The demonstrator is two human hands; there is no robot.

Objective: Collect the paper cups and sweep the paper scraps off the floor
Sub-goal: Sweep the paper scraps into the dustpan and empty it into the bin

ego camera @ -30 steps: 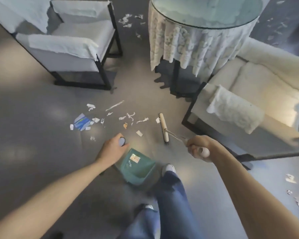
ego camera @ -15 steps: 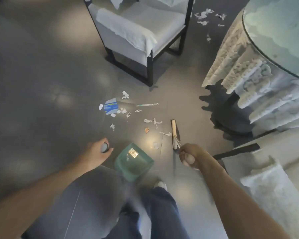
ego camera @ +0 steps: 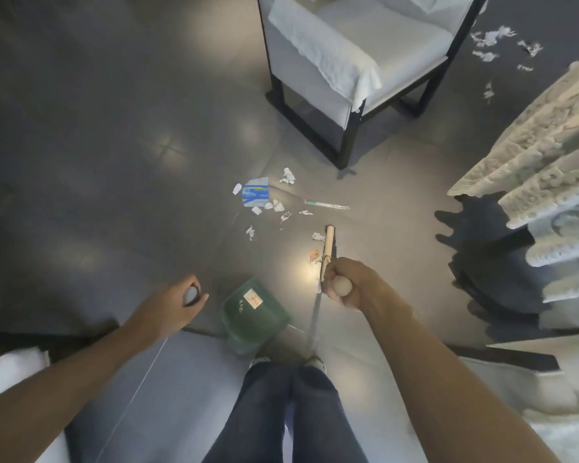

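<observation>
Paper scraps (ego camera: 276,208) lie scattered on the grey floor, among them a blue printed piece (ego camera: 255,194) and a thin strip (ego camera: 326,204). My right hand (ego camera: 343,285) grips the top of a broom handle; the broom head (ego camera: 327,248) stands on the floor right beside a few scraps. My left hand (ego camera: 184,300) grips the round end of the dustpan handle. The green dustpan (ego camera: 254,312) sits on the floor between my hands, just ahead of my feet. No paper cup is in view.
A white armchair (ego camera: 351,58) with a black frame stands ahead. A round table with a lace cloth (ego camera: 545,168) is at the right. More scraps (ego camera: 492,45) lie beyond the chair. White upholstery shows at both lower corners.
The view has swung left and my body turned. The broom head has come closer to my right hand, and the dustpan has shifted with my left hand.
</observation>
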